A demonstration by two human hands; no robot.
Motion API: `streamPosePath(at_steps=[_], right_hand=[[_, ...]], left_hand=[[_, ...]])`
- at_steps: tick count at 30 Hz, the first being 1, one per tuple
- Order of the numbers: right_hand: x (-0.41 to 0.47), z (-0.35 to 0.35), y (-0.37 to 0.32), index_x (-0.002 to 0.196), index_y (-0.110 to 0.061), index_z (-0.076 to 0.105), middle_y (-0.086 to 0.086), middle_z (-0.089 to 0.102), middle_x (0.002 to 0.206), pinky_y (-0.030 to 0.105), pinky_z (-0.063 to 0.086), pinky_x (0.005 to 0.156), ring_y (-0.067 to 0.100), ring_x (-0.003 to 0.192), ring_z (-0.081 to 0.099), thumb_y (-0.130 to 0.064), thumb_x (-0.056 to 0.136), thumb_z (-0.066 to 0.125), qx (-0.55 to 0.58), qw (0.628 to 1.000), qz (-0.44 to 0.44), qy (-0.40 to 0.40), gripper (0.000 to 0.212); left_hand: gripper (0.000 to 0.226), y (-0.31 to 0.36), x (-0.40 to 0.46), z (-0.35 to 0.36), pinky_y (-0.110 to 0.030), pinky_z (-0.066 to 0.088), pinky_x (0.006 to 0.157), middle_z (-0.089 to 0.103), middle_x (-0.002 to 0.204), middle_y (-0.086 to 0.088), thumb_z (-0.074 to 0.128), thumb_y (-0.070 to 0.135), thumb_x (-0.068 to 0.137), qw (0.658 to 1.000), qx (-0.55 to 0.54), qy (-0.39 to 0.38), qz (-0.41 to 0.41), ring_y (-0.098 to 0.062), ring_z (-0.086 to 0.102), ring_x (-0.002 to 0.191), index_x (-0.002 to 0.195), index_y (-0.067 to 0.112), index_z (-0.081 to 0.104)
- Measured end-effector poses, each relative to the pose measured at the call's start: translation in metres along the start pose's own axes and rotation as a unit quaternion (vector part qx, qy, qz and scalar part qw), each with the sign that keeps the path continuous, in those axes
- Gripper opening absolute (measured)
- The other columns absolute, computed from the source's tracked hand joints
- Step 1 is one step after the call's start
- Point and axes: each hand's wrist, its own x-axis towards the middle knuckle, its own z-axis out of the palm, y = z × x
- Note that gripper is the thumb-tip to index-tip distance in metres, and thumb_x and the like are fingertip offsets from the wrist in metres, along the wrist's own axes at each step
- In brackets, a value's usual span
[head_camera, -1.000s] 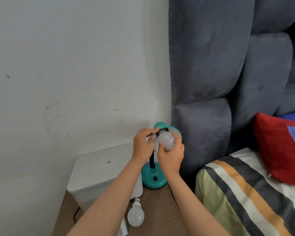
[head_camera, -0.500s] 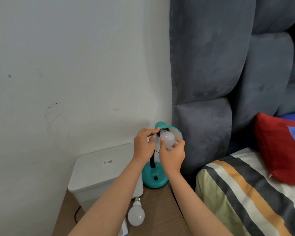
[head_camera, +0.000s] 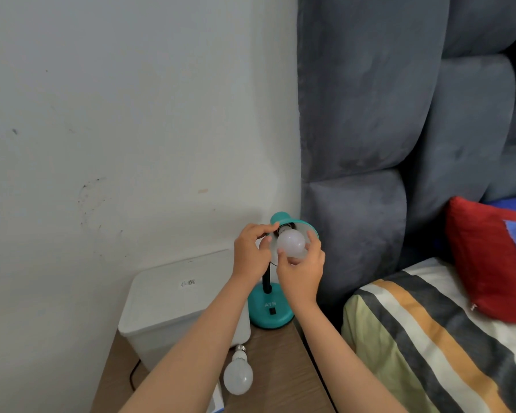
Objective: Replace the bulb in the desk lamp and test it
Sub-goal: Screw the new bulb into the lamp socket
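1. Right hand (head_camera: 301, 271) has its fingers wrapped around the white bulb (head_camera: 291, 242), which sits at the socket inside the teal lamp's shade (head_camera: 306, 231)
2. Left hand (head_camera: 251, 254) pinches the shade's rim
3. Lamp base (head_camera: 268, 312) stands on the wooden nightstand (head_camera: 276, 365), beside a white box (head_camera: 173, 305)
4. A second bulb (head_camera: 238, 375) lies loose on the nightstand, in front of the box

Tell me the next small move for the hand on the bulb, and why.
Probably keep twisting the bulb with the right hand: its base meets the socket inside the teal shade, which the left hand steadies, and it is unlit.
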Motion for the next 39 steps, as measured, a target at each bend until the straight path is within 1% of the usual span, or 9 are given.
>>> streamPosePath(at_steps=[4, 10, 14, 19, 22, 28, 33, 37, 39], right_hand=[[0.002, -0.004, -0.003, 0.118, -0.012, 0.047, 0.010, 0.062, 0.101, 0.011, 0.042, 0.058, 0.021, 0.084, 0.064, -0.033, 0.082, 0.069, 0.029, 0.998, 0.057, 0.014, 0.047], [-0.002, -0.001, -0.003, 0.130, -0.015, 0.042, 0.010, 0.045, 0.118, 0.002, 0.041, 0.057, 0.020, 0.083, 0.060, -0.017, 0.079, 0.072, -0.010, 1.000, -0.007, -0.005, 0.060], [0.002, -0.004, -0.004, 0.118, -0.011, 0.047, 0.012, 0.061, 0.108, 0.009, 0.041, 0.057, 0.010, 0.075, 0.060, -0.031, 0.082, 0.069, 0.013, 0.999, 0.050, 0.005, 0.047], [0.001, -0.003, -0.007, 0.130, -0.005, 0.041, 0.007, 0.042, 0.115, 0.002, 0.042, 0.059, 0.016, 0.091, 0.049, -0.018, 0.080, 0.072, -0.012, 1.000, 0.002, 0.004, 0.061], [0.000, -0.002, -0.003, 0.130, -0.014, 0.042, 0.010, 0.046, 0.114, 0.007, 0.040, 0.063, 0.018, 0.083, 0.057, -0.017, 0.081, 0.070, -0.021, 1.000, -0.015, -0.004, 0.057], [0.001, -0.002, -0.010, 0.126, -0.006, 0.043, 0.015, 0.048, 0.122, 0.006, 0.040, 0.058, 0.004, 0.076, 0.051, -0.026, 0.082, 0.069, -0.010, 1.000, 0.020, 0.017, 0.055], [0.000, -0.002, -0.003, 0.128, -0.018, 0.047, 0.008, 0.047, 0.111, 0.006, 0.039, 0.064, 0.018, 0.087, 0.057, -0.019, 0.079, 0.072, -0.017, 1.000, -0.024, 0.003, 0.055], [0.008, -0.004, -0.003, 0.115, -0.010, 0.047, 0.010, 0.061, 0.099, 0.009, 0.039, 0.055, 0.023, 0.086, 0.064, -0.039, 0.080, 0.070, 0.022, 0.998, 0.060, 0.028, 0.050], [0.008, -0.004, -0.005, 0.116, -0.006, 0.047, 0.007, 0.056, 0.104, 0.005, 0.040, 0.054, 0.019, 0.089, 0.058, -0.035, 0.080, 0.071, 0.015, 0.998, 0.047, 0.027, 0.053]], left_hand=[[0.033, 0.000, -0.001, -0.001, -0.002, 0.040, 0.084, 0.062, 0.099, 0.008, 0.055, -0.003, 0.085, 1.000, 0.001, -0.002, 0.000, 0.003, 0.057, 0.093, 0.103, 0.022, 0.069], [0.034, 0.000, 0.000, 0.000, -0.001, 0.040, 0.084, 0.063, 0.100, 0.006, 0.055, -0.004, 0.085, 1.000, 0.002, 0.001, 0.001, 0.003, 0.057, 0.093, 0.103, 0.021, 0.069], [0.034, 0.000, -0.001, 0.000, -0.002, 0.040, 0.084, 0.063, 0.100, 0.006, 0.055, -0.003, 0.085, 1.000, 0.003, -0.001, 0.002, 0.004, 0.057, 0.093, 0.102, 0.023, 0.069], [0.034, 0.000, 0.000, 0.000, -0.001, 0.040, 0.083, 0.063, 0.100, 0.006, 0.055, -0.004, 0.085, 1.000, 0.002, 0.000, 0.001, 0.004, 0.057, 0.093, 0.103, 0.021, 0.069], [0.033, -0.001, 0.000, 0.001, -0.001, 0.040, 0.083, 0.063, 0.101, 0.005, 0.054, -0.004, 0.085, 1.000, 0.005, 0.001, 0.001, 0.003, 0.057, 0.093, 0.103, 0.021, 0.068], [0.033, -0.001, -0.001, 0.002, -0.001, 0.040, 0.084, 0.063, 0.102, 0.004, 0.055, -0.003, 0.085, 1.000, 0.013, 0.004, 0.004, 0.004, 0.057, 0.093, 0.103, 0.022, 0.068], [0.034, -0.001, -0.001, 0.001, 0.000, 0.039, 0.083, 0.063, 0.101, 0.004, 0.054, -0.005, 0.085, 1.000, 0.011, 0.006, 0.001, 0.005, 0.056, 0.092, 0.103, 0.020, 0.069], [0.034, -0.002, -0.001, 0.001, 0.000, 0.039, 0.083, 0.063, 0.100, 0.005, 0.054, -0.005, 0.084, 1.000, 0.007, 0.006, 0.000, 0.005, 0.057, 0.092, 0.102, 0.020, 0.069], [0.034, -0.001, -0.001, 0.002, -0.001, 0.039, 0.083, 0.063, 0.100, 0.006, 0.054, -0.005, 0.084, 1.000, 0.007, 0.007, -0.001, 0.004, 0.058, 0.092, 0.102, 0.020, 0.069]])
